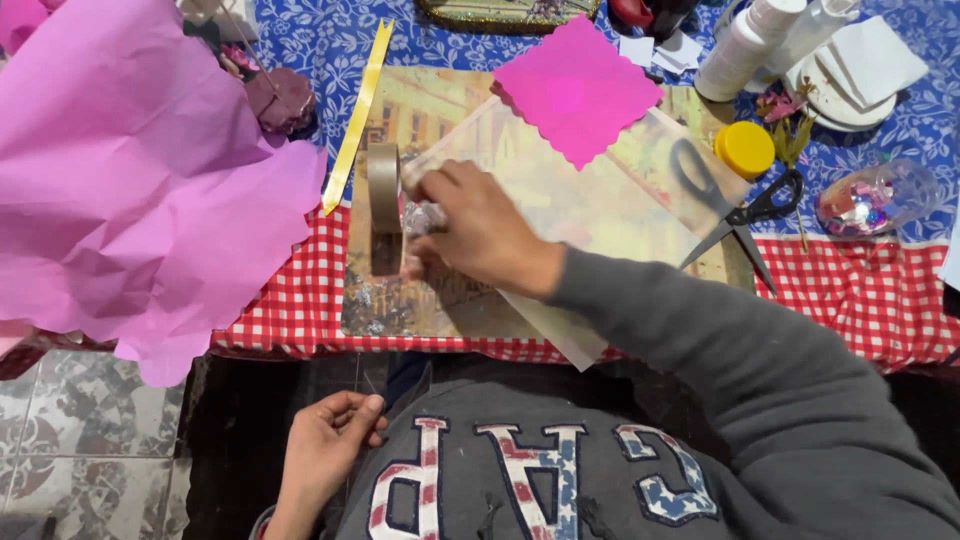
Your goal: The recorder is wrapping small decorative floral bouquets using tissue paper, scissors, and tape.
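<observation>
The right hand [480,235] is extended across the body over the surface [860,290], its fingers closed on one roll of tape [384,188] standing on edge on a picture board [400,300]. The left hand [325,445] is held low near the lap, its fingers pinched narrowly; what they hold cannot be told. One pair of scissors [735,215], one yellow lid [745,149] and one pink scalloped square [578,88] are counted.

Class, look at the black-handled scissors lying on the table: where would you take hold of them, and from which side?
Probably grip the scissors by the black handle loops, coming from the upper right. The loops point toward the yellow lid, and the blades lie open toward the table's near edge.
</observation>
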